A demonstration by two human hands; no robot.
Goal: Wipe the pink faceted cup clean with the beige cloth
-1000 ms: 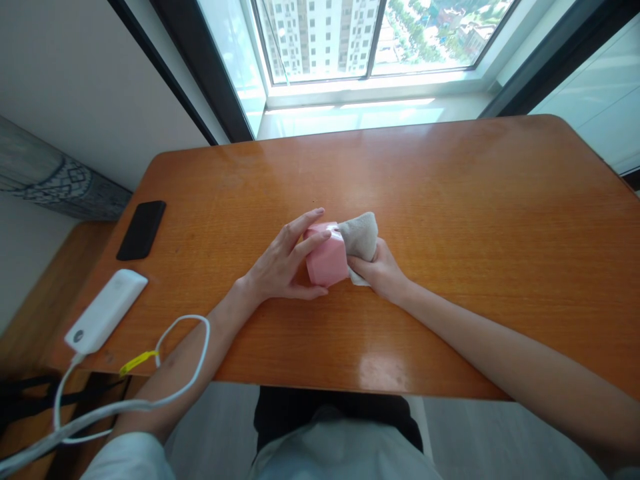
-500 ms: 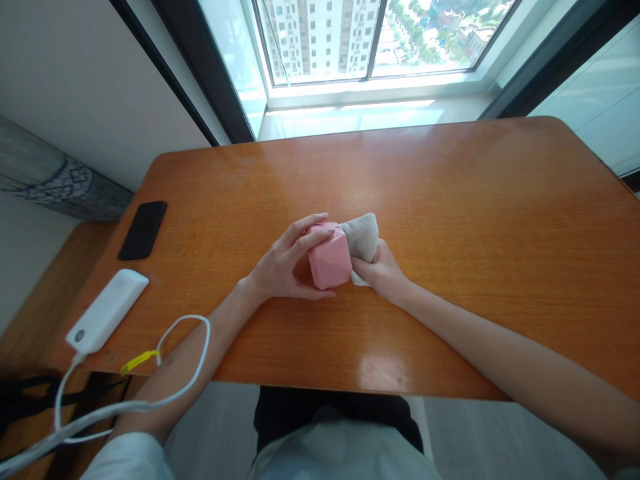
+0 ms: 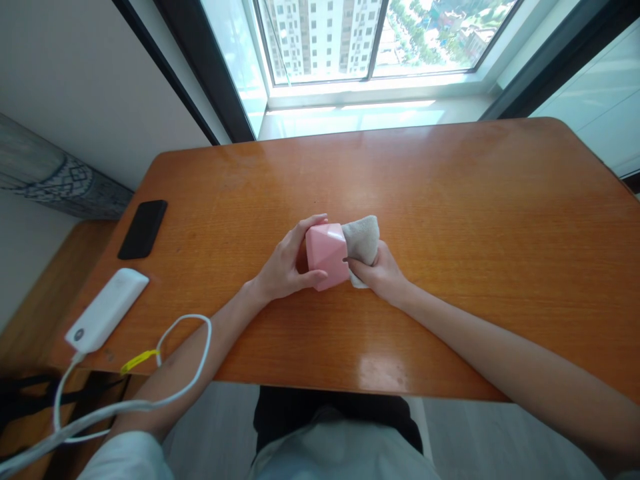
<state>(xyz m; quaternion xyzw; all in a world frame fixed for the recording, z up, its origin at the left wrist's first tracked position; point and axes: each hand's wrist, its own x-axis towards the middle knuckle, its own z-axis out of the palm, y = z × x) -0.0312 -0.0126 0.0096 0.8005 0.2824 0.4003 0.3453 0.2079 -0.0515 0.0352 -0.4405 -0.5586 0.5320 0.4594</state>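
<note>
A pink faceted object [image 3: 327, 257], shaped like a small pot or pen holder, lies on its side above or on the table near the middle. My left hand [image 3: 286, 268] is closed around its left side, thumb on the near face and fingers over the far side. In my right hand [image 3: 383, 273] is a grey cloth [image 3: 363, 239], bunched against the right end of the pink object. The right thumb points at that end, beside a small dark notch in its edge. Whether the cloth reaches inside is hidden.
The brown wooden table [image 3: 475, 267] stands before a window [image 3: 370, 40]. On its left lie a black phone [image 3: 143, 230] and a white power bank [image 3: 107, 310]. A white cable [image 3: 207, 347] with a yellow tag [image 3: 139, 361] loops over my left forearm.
The pink object has turned in my left hand, showing different facets. My left fingers have shifted back and the thumb now rests on its near face. The cloth stays at its right end.
</note>
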